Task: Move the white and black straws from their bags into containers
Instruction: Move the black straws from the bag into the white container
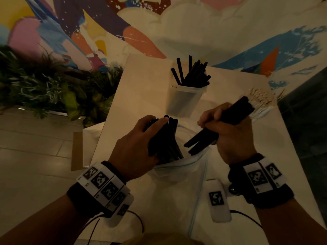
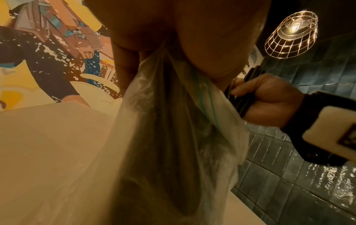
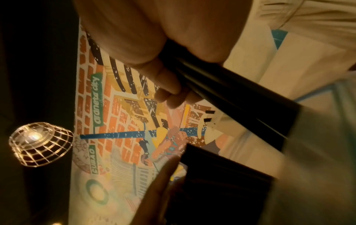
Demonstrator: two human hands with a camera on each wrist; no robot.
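At the left of the head view stand green plants (image 1: 44, 82), and a painted wall (image 1: 106, 23) fills the top of the frame. They have no part in the work.

A little left of centre, the left hand (image 1: 136, 145) is curled around the upper part of a clear bag (image 1: 178, 167) and the black straws in the bag (image 1: 168, 137). I think it holds the bag upright so that its mouth stays open and the straws do not spill. Their tops stand above the hand. In the left wrist view the bag hangs down from this hand to the surface (image 1: 141, 96).

In the upper middle of the frame one clear container (image 1: 185, 98) stands on the surface, with black straws (image 1: 192, 71) leaning inside it. I can count about ten or more there, but they overlap, so I cannot be exact.

Right of centre, the right hand (image 1: 228, 129) has its fingers (image 1: 210, 117) wrapped firmly around one bundle of black straws (image 1: 223, 124). The bundle is tilted and its lower ends are just above the bag mouth. It looks like this bundle is now free of the bag and should go to the container behind it.

Behind the right hand, at the right of the frame, a second clear container (image 1: 261, 110) holds many white straws (image 1: 260, 98), too many and too small to count. So I see one bag, two containers and two hands at work.

Low in the frame, a white block with a black marker (image 1: 217, 200) lies on the surface.
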